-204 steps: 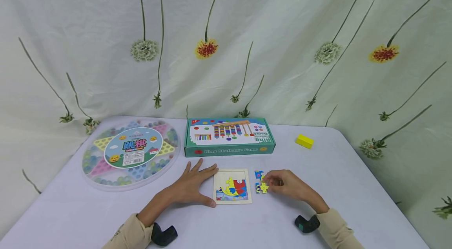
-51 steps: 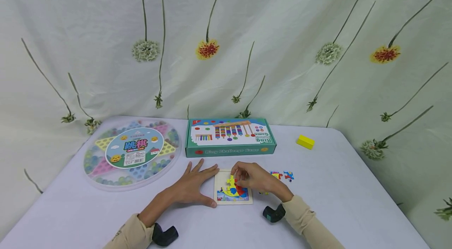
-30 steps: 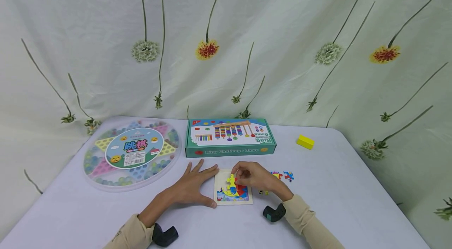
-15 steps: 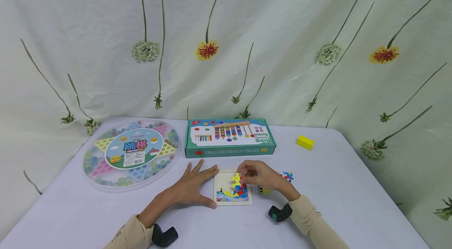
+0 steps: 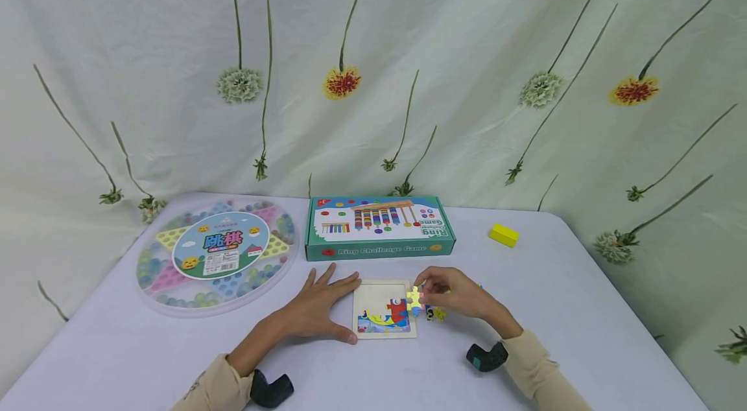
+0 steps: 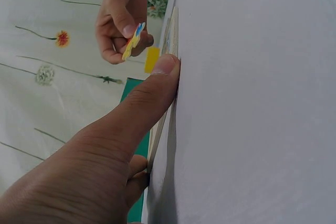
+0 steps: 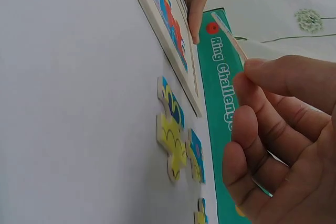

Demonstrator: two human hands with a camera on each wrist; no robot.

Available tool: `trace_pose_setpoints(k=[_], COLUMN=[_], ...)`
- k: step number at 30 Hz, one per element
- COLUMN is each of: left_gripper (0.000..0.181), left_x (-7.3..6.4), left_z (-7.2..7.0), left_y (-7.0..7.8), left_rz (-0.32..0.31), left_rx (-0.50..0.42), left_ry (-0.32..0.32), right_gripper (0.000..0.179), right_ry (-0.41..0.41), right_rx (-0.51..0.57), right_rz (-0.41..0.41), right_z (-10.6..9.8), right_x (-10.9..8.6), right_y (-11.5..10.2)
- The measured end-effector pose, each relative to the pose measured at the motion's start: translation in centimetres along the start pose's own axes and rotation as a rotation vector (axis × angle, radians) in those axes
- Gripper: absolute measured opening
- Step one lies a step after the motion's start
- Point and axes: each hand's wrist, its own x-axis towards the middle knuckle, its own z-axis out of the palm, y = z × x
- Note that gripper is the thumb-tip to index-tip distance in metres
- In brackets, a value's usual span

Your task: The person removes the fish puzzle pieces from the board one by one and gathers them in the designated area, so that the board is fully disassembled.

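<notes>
A square wooden puzzle board point(image 5: 369, 292) lies on the table, with fitted red, yellow and blue pieces along its lower and right parts and bare wood elsewhere. My left hand point(image 5: 312, 310) is spread at the board's left side, the thumb point(image 6: 167, 65) resting on its edge. My right hand point(image 5: 458, 294) pinches a yellow and blue puzzle piece point(image 5: 415, 301) between thumb and forefinger, raised over the board's right edge. In the right wrist view that piece point(image 7: 229, 36) shows edge-on. Loose puzzle pieces point(image 7: 172, 135) lie right of the board, partly hidden by my right hand in the head view.
Behind the board stands a green Ring Challenge Game box point(image 5: 379, 249). A round Chinese checkers set point(image 5: 169, 278) with marbles lies at the left. Further right sits a yellow block point(image 5: 503, 235). A flowered cloth point(image 5: 467, 74) hangs behind the table.
My right hand has lifted the yellow and blue piece out of the board and carried it right, baring the wood there. Before that it handled the loose pieces. My left hand stays put.
</notes>
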Motion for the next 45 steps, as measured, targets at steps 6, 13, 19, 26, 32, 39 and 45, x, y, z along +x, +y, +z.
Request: trace_pose_setpoints(k=[6, 13, 19, 26, 32, 39, 45], left_gripper=[0.102, 0.102, 0.101, 0.102, 0.104, 0.104, 0.102], left_x=[0.1, 0.1, 0.0, 0.0, 0.1, 0.0, 0.1], left_z=[0.0, 0.0, 0.1, 0.0, 0.0, -0.1, 0.0], left_y=[0.0, -0.1, 0.0, 0.1, 0.0, 0.1, 0.2], left_rz=[-0.004, -0.010, -0.013, -0.012, -0.020, -0.018, -0.021], left_rx=[-0.001, -0.008, -0.013, -0.008, -0.001, -0.002, -0.020], left_ry=[-0.002, -0.002, 0.000, 0.000, -0.005, -0.004, -0.006], right_gripper=[0.020, 0.024, 0.025, 0.025, 0.025, 0.025, 0.024], right_ry=[0.007, 0.015, 0.013, 0.024, 0.038, 0.030, 0.042], right_rx=[0.019, 0.033, 0.049, 0.065, 0.041, 0.029, 0.016], right_rz=[0.024, 0.049, 0.076, 0.094, 0.117, 0.123, 0.133], right_z=[-1.1, -1.7, -2.1, -2.4, -2.8, -3.1, -3.3], right_x=[-1.3, -2.0, -2.8, -3.9, -4.5, -5.0, -5.3], right_y=[0.3, 2.6, 3.1, 3.8, 4.4, 4.7, 5.2])
